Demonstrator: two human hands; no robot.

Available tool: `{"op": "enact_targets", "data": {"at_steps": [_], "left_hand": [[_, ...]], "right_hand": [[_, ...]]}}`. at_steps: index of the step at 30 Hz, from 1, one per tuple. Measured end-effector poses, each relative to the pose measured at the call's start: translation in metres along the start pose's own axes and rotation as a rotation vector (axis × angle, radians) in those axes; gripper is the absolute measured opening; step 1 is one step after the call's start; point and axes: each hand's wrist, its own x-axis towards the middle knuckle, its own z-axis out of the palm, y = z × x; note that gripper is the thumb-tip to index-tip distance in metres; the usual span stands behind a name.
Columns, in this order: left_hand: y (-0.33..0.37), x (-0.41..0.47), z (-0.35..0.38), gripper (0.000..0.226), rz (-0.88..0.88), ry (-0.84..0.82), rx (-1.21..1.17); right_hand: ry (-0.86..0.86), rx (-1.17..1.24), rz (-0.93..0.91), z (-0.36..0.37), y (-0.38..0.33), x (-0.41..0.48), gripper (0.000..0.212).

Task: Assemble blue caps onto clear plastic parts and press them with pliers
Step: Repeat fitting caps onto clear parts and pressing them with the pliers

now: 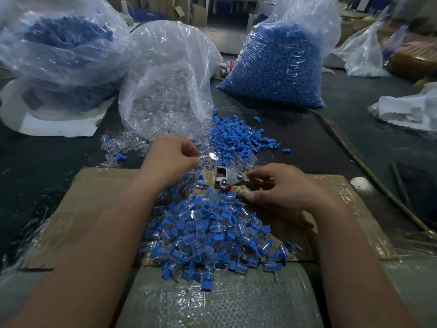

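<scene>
My left hand [173,157] hovers over loose clear plastic parts [212,159] and pinches one at its fingertips. My right hand [279,185] grips the wrapped handles of the pliers [227,178], whose metal jaws point left on the cardboard. Loose blue caps [238,138] lie in a heap just beyond both hands. A large pile of assembled blue-capped clear parts [208,233] lies between my forearms on the cardboard sheet [94,204].
A clear bag of clear parts [165,91] stands open behind the left hand. A full bag of blue caps [279,62] stands at the back right, another bag with blue pieces [61,48] at the back left. Thin rods [399,185] lie on the right.
</scene>
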Motion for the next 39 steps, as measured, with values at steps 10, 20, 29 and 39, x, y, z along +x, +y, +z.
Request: {"op": "enact_targets", "data": {"at_steps": [10,20,29,39], "left_hand": [[0.005,0.023,0.021,0.007,-0.023,-0.046,0.256],[0.002,0.019,0.013,0.014,-0.06,-0.038,0.168],[0.012,-0.018,-0.011,0.026,-0.008,0.103,-0.367],[0.007,-0.04,-0.002,0.009,-0.047,0.119,-0.776]], "right_hand": [[0.579,0.294,0.054,-0.01,0.006,0.002,0.009],[0.744,0.392,0.151,-0.012,0.014,0.003,0.016],[0.668,0.396,0.25,-0.011,0.028,0.01,0.009],[0.489,0.215,0.186,-0.002,0.008,0.028,0.009]]}}
